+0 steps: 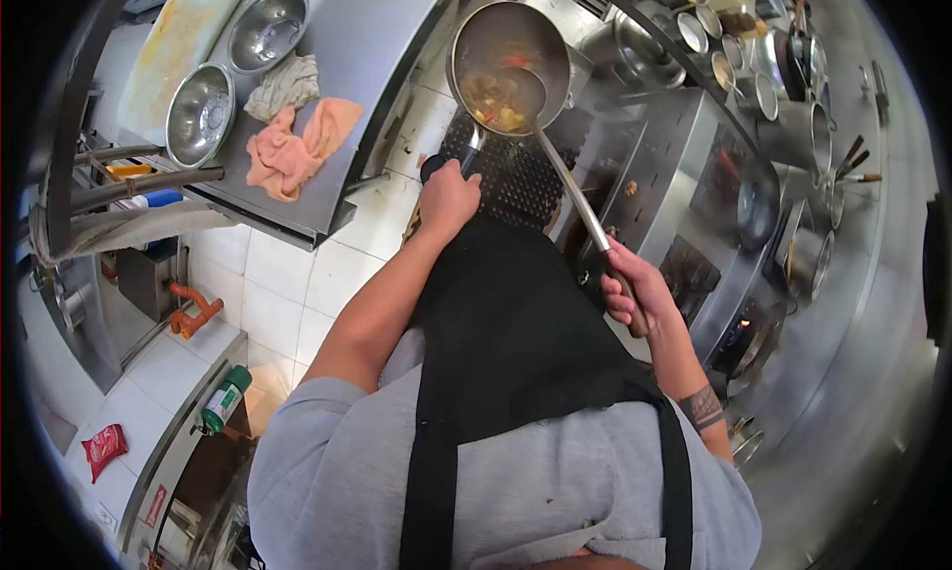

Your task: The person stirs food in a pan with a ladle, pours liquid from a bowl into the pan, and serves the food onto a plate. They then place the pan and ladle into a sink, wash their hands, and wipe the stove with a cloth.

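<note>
My left hand (450, 199) is closed around the handle of a deep, round wok (510, 25), which is tilted so that I look into it. Food in yellow and red pieces (496, 109) lies low in the wok. A long-handled metal ladle (572, 186) is gripped in my right hand (635, 285), its fingers wrapped round the lower end of the handle. The ladle's bowl rests inside the wok, overlapping the food. Beneath the wok shows a dark perforated mat (511, 188).
On the left, a steel counter (372, 35) bears two metal bowls (201, 114), a pink cloth (302, 149), a pale cloth (283, 87) and a white cutting board (183, 45). To the right, a stove (654, 164) holds a dark pan (759, 203), with several pots (801, 139) beyond; one burner flame (744, 324) shows.
</note>
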A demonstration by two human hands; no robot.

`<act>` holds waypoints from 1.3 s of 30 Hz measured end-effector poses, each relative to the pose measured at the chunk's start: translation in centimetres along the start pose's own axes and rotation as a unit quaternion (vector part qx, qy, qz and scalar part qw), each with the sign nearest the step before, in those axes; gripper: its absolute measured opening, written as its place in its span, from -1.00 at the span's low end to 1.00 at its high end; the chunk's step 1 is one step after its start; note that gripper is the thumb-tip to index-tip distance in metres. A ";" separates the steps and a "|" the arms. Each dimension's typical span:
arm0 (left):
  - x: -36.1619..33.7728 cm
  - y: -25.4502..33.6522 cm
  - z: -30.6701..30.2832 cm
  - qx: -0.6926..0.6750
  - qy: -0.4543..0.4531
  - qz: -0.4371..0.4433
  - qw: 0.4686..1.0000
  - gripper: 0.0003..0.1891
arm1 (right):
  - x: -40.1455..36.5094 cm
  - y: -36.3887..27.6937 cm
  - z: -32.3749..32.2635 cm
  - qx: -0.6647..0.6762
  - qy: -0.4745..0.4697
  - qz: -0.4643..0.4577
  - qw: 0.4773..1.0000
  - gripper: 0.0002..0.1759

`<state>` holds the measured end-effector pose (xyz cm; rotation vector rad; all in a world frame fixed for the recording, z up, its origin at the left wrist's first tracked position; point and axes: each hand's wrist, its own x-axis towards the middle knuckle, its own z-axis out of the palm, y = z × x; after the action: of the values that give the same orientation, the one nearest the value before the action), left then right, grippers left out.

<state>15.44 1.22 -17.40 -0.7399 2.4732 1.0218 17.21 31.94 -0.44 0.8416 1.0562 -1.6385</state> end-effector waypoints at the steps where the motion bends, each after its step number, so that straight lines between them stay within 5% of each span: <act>1: 0.3 0.2 -1.3 -0.004 -0.007 -0.004 1.000 -0.63 | 0.0 -0.6 0.9 -0.002 -0.002 0.003 1.000 -0.36; 5: 0.9 -0.3 -5.6 0.009 0.008 0.049 0.999 -0.65 | -0.2 -3.0 4.7 0.114 -0.065 0.040 0.991 -0.43; 12: 0.3 -1.7 -11.9 -0.020 0.019 0.042 0.999 -0.63 | 0.8 -6.5 10.0 0.304 -0.304 0.070 0.900 -0.43; 27: 0.9 0.6 -15.6 -0.216 0.133 0.015 0.967 -0.58 | 1.0 -14.8 14.0 0.174 -0.322 0.061 0.929 -0.43; 34: 2.5 3.1 -17.2 -0.197 0.183 -0.040 0.962 -0.57 | 0.0 -23.9 17.0 0.093 -0.362 0.121 0.920 -0.50; 39: 1.5 3.9 -16.0 -0.211 0.228 -0.067 0.948 -0.56 | 0.9 -32.1 21.1 -0.002 -0.435 0.143 0.889 -0.35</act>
<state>9.85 -8.63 -5.31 -1.3969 2.5395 1.4896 -14.63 16.92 14.82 0.1669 0.2789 -1.5005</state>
